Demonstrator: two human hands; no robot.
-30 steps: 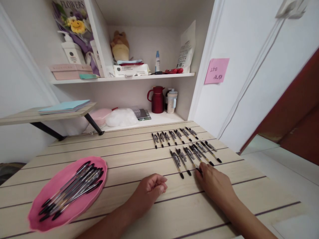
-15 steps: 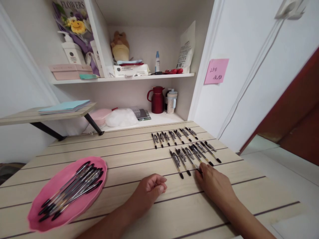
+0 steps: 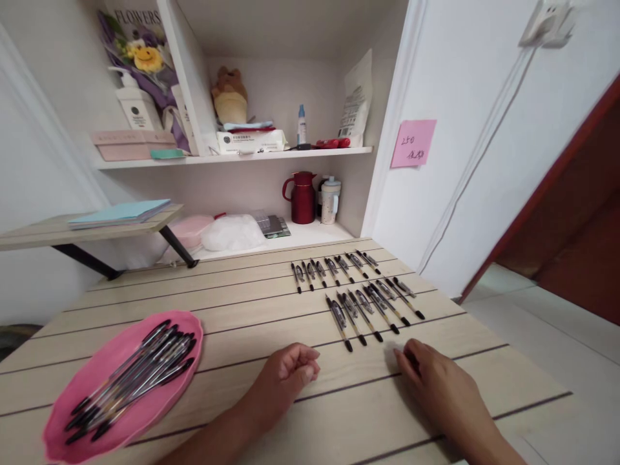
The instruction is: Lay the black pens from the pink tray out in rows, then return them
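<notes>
My left hand (image 3: 285, 374) rests above the table in a loose curl, thumb against the bent fingers, with nothing seen in it. Just in front of the near row of pens, my right hand (image 3: 436, 381) is slightly apart from them, its thumb and forefinger parted and bent downward; no object shows between them. The near row of black-capped pens (image 3: 372, 318) lies slanted side by side, each with a dark clear-sided piece alongside. A far row of similar pens (image 3: 332, 268) lies behind it. More pens (image 3: 135, 374) are piled in a pink scalloped tray (image 3: 53, 426) on the left.
A small raised stand (image 3: 29, 236) with blue papers (image 3: 119, 213) is at the table's back left. Behind the table are shelves (image 3: 232, 157) with a red jug (image 3: 303, 199), a cup (image 3: 330, 200) and a plastic bag (image 3: 233, 232). The table's right edge borders the floor.
My right hand has drawn back from the near row, and the pen that was at its fingertips now lies in the row. My left hand stays curled in about the same place.
</notes>
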